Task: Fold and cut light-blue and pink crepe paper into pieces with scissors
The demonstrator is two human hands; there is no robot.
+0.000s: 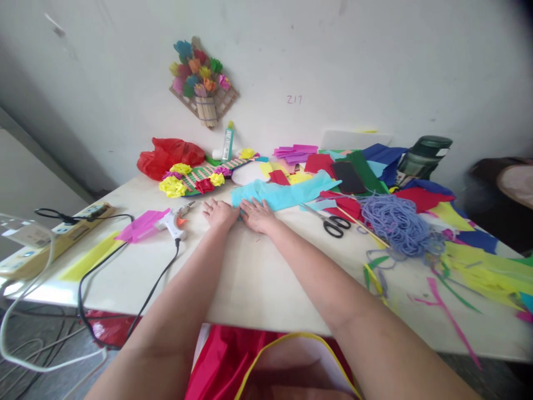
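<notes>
Both my arms stretch forward over a pale table point(250, 278). My left hand point(219, 212) and my right hand point(257, 214) lie side by side, palms down with fingers extended, at the near end of a light blue sheet of crepe paper point(287, 193). The fingertips touch the paper's edge; neither hand grips anything. Black-handled scissors point(333, 223) lie just right of my right hand. A white glue gun point(175, 222) with a black cord lies just left of my left hand, next to a folded pink paper point(141, 225).
A green board with yellow and red paper flowers point(195, 179), a glue bottle point(227, 141) and a red bag point(170, 155) sit at the back. A tangle of lilac yarn point(397, 222) and many coloured paper scraps cover the right side. A power strip point(58, 236) lies far left.
</notes>
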